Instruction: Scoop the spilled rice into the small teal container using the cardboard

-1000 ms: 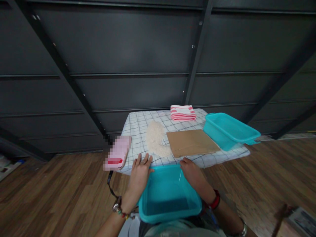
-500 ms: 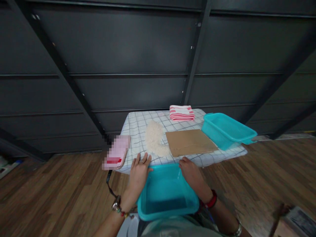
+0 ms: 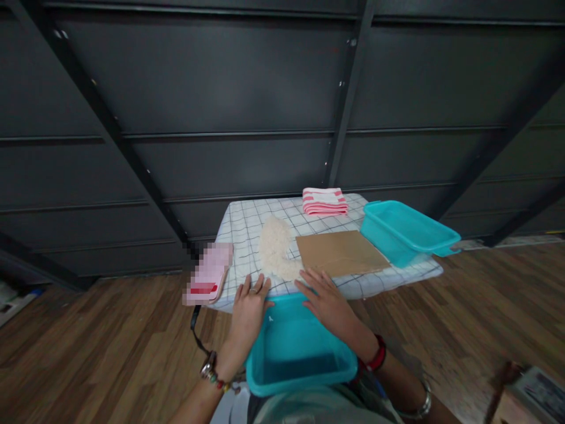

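A turquoise plastic basin [image 3: 300, 386] rests at the table's front edge, close against my body, with no contents visible inside. My left hand [image 3: 248, 309] lies at its far left corner, fingers stretched onto the cloth and the thumb by the rim. Over the far right corner is my right hand [image 3: 326, 300], its fingers spread and pointing at a pile of pale grains like rice [image 3: 276, 250]. Its fingertips are at the pile's near right end; I cannot tell whether they touch it. To the right of the pile lies a flat brown cardboard sheet [image 3: 342, 253].
A checked white cloth [image 3: 245, 221] covers the small table. A second turquoise basin [image 3: 408, 232] stands at the right edge, partly overhanging. A folded pink-and-white towel [image 3: 325, 202] lies at the back. A pink, pixelated device [image 3: 210, 274] is at the left edge. Dark panelling rises behind.
My right hand has left the basin's rim and moved forward and left to the pile, its curled fingers now spread. My left hand and the basin stay nearly in place.
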Available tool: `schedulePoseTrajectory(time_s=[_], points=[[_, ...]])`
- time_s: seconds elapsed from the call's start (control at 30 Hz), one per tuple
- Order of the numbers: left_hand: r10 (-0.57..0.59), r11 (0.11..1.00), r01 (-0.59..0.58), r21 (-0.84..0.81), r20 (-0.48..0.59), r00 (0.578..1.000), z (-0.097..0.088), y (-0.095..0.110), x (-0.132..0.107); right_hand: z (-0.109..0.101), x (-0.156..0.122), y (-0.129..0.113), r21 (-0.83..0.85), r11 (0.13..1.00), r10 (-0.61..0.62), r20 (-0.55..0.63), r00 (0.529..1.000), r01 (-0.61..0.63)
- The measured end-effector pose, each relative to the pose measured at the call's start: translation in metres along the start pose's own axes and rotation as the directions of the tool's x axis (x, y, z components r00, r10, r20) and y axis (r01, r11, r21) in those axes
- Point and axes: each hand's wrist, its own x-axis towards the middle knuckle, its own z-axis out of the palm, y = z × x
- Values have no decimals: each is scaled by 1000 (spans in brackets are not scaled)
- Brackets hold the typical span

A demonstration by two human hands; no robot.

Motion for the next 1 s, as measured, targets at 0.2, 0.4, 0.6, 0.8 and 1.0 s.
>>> schedulePoseTrajectory(time_s=[0.2, 0.4, 0.6, 0.8, 1.0], points=[[-6, 1000, 6, 9, 5, 1000, -2, 2, -1, 19, -8, 3, 21, 996, -86, 50, 995, 85], [-2, 1000, 2, -8, -21, 1000, -1, 2, -1, 20, -8, 2, 48, 997, -65, 79, 995, 61], [10, 1000, -11, -11, -27, 1000, 2, 0, -1, 12, -3, 3, 70, 995, -73, 42, 996, 70], [1, 1000, -1, 7, -31, 1000, 3, 0, -1, 6, 3, 8, 51, 996, -79, 48, 996, 77], [-3, 1000, 2, 19, 4, 1000, 1, 1, -1, -15, 0, 53, -101, 994, 44, 94, 995, -34]])
